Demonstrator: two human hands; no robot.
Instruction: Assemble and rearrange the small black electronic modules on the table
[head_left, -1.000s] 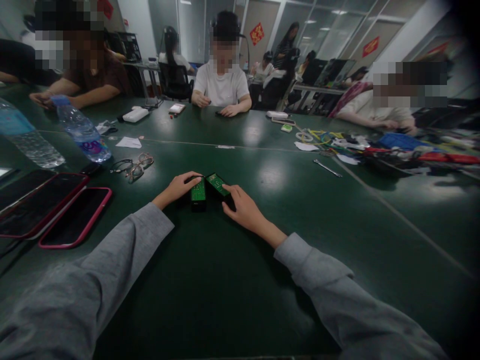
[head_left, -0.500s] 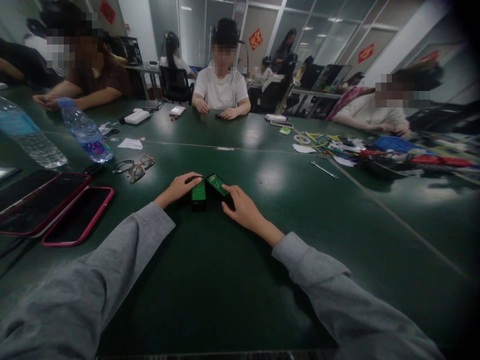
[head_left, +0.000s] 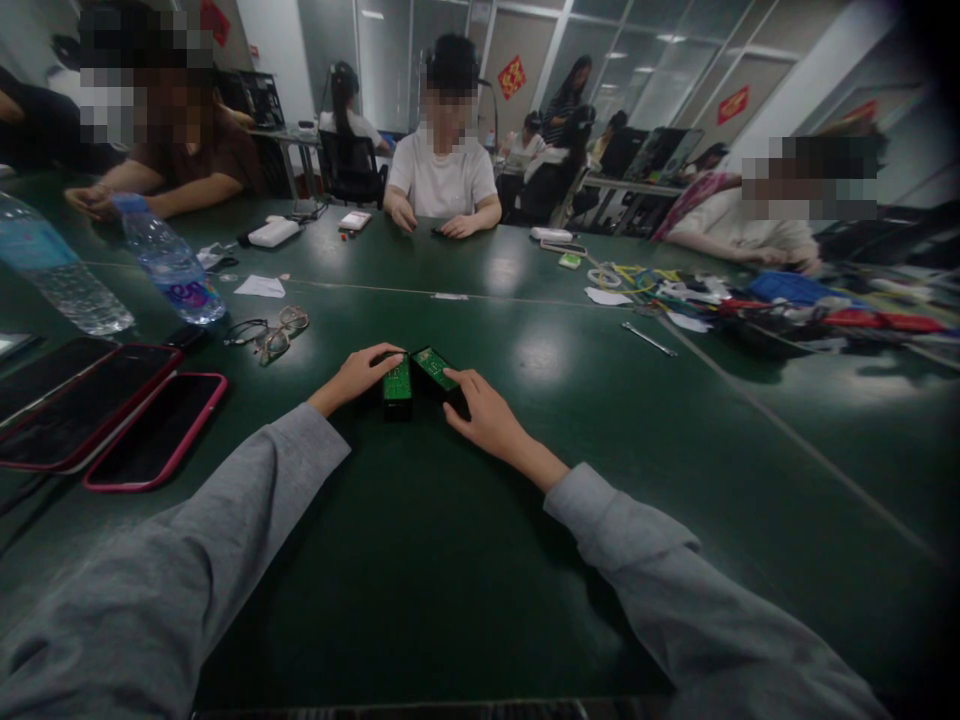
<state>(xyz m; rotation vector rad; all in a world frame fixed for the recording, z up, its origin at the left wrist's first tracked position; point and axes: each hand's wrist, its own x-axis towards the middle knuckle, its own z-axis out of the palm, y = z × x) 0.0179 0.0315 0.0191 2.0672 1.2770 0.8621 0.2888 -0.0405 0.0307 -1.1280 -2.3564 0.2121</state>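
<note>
Two small black cases with green circuit boards on top rest on the dark green table, their far ends close together in a V. My left hand point(head_left: 365, 375) grips the left circuit board case point(head_left: 397, 388) from its left side, the thumb lying over the board and the other fingers mostly hidden behind. Around the near right end of the right circuit board case point(head_left: 433, 370) my right hand point(head_left: 484, 412) is closed, with fingertips at the board's edge and the thumb at its near side. Grey sleeves cover both arms.
Left of my hands lie eyeglasses point(head_left: 277, 337), a pink-framed phone point(head_left: 157, 432), a larger red-edged device point(head_left: 82, 400) and two water bottles, one with a purple label point(head_left: 172, 265). To the right are a wrench point(head_left: 649, 339) and a cable heap point(head_left: 780, 305). Co-workers sit around the table.
Both my hands and the two cases stay as they were. Across the table, a co-worker's head and one hand have shifted slightly.
</note>
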